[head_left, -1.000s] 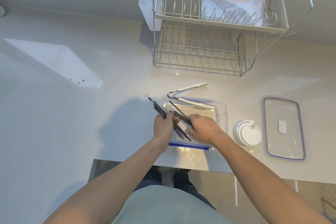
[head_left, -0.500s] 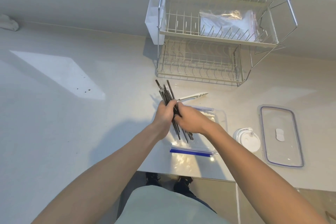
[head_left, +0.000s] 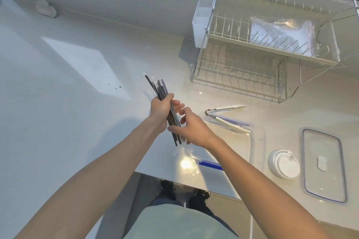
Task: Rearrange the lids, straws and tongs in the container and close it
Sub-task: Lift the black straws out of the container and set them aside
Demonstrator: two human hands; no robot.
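My left hand (head_left: pixel 161 109) grips the black straws (head_left: pixel 163 99); my right hand (head_left: pixel 191 129) pinches their lower ends, squaring them. Next I'd lay them in the clear container (head_left: pixel 256 141) just right of my hands.

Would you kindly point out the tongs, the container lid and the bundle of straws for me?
tongs (head_left: pixel 229 107): head view, on the upper white arm.
container lid (head_left: pixel 324 180): head view, on its clear flat panel.
straws (head_left: pixel 157 87): head view, on the dark bundle above the left hand.
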